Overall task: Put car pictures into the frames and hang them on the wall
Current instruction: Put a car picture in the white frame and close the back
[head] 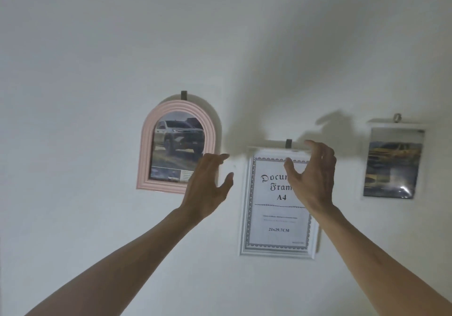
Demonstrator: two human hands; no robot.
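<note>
Three frames hang on a white wall. A pink arched frame (149,154) on the left holds a picture of a grey-white pickup. In the middle a white rectangular frame (277,251) shows its stock "Document Frame A4" sheet, hung from a dark hook (289,143). On the right a white frame (394,161) holds a yellow car picture. My left hand (208,186) is open, fingers spread, between the pink and middle frames, holding nothing. My right hand (311,178) is open in front of the middle frame's upper right part, covering some of the text; whether it touches the frame is unclear.
A dark hook (184,95) carries the pink frame and a small metal hook (397,117) carries the right frame. Shadows of my hands fall on the wall above the middle frame. Only bare wall surrounds the frames.
</note>
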